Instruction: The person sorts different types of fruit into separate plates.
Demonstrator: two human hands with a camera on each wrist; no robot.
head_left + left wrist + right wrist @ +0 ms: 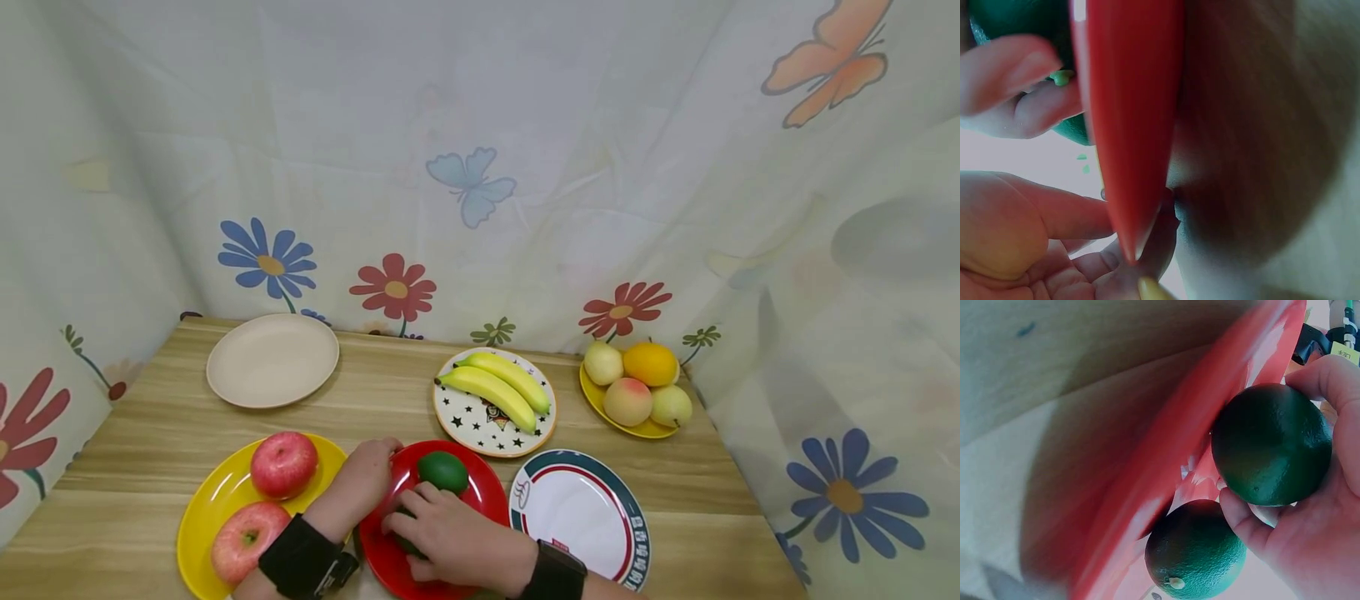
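I have the right grip [446, 533] curled round one of two green fruits [1272, 445], both within one red plate [491, 497], left grip [363, 482] pinching its rim; two apples [284, 465] left, two bananas [486, 397] beyond, one green-rimmed plate [577, 521] right, one tabletop [701, 492] underneath.

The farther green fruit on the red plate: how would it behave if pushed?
The farther green fruit may roll, being nearly round. The raised rim of the red plate might stop it. Its faintly shiny skin could feel slippery.

I have the right hand [1313, 528] gripping a green fruit [1271, 444] at a red plate [1169, 440], a second fruit [1195, 553] alongside.
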